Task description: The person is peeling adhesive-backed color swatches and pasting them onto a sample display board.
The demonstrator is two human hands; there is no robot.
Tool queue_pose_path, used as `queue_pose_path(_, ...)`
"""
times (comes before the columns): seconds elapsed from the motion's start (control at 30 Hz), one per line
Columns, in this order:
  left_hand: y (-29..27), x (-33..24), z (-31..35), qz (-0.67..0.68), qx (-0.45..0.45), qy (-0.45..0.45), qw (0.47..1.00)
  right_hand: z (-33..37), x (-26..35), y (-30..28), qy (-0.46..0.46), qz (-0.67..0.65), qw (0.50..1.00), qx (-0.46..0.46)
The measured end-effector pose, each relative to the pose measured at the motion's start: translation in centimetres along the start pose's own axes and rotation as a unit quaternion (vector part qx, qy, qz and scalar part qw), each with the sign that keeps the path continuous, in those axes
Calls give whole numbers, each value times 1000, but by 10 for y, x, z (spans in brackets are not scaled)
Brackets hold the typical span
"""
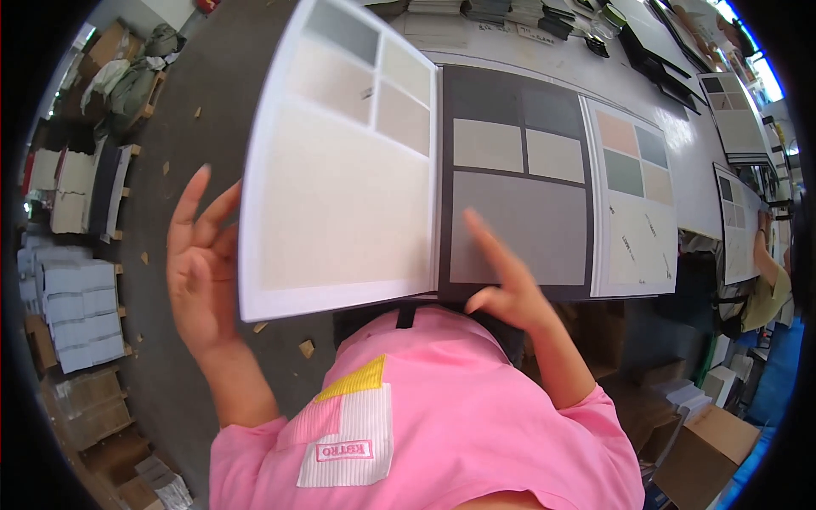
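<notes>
A large sample book of colour swatches lies open in front of me. Its white left leaf is raised and tilted, with one big cream panel below several smaller grey and beige ones. The dark middle page carries grey and cream panels. At the right, a white page has pink, green, blue-grey and beige swatches. Beside the raised leaf's outer edge is my left hand, fingers spread, some fingertips hidden behind it. My right hand hovers over the lower middle page, its index finger stretched out and thumb apart, holding nothing.
The white table holds stacks of dark and white sheets at the back. More swatch boards lie at the right, near another person's arm. Paper stacks stand on pallets at left; a cardboard box is lower right.
</notes>
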State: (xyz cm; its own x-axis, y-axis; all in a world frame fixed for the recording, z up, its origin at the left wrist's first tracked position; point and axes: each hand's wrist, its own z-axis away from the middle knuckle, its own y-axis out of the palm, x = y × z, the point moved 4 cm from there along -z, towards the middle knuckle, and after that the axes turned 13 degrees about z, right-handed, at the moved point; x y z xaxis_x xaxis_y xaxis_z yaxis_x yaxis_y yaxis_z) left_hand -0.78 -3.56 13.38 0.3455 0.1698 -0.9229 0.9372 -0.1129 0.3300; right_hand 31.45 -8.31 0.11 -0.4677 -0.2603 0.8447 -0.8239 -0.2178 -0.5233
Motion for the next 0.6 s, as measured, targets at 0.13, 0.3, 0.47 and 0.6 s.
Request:
queue_pose_path(0.13,128,31,0,-62,430,28,900,14,-45,-65,104,-399,895,-171)
queue_pose_path(0.3,216,134,29,-192,553,110,804,76,-70,-121,144,-535,791,-257)
queue_pose_path(0.47,227,177,36,-207,571,114,786,103,-69,-130,188,-446,846,-222)
queue_pose_path(0.6,227,174,35,-213,581,108,778,104,-70,-132,229,-353,878,-228)
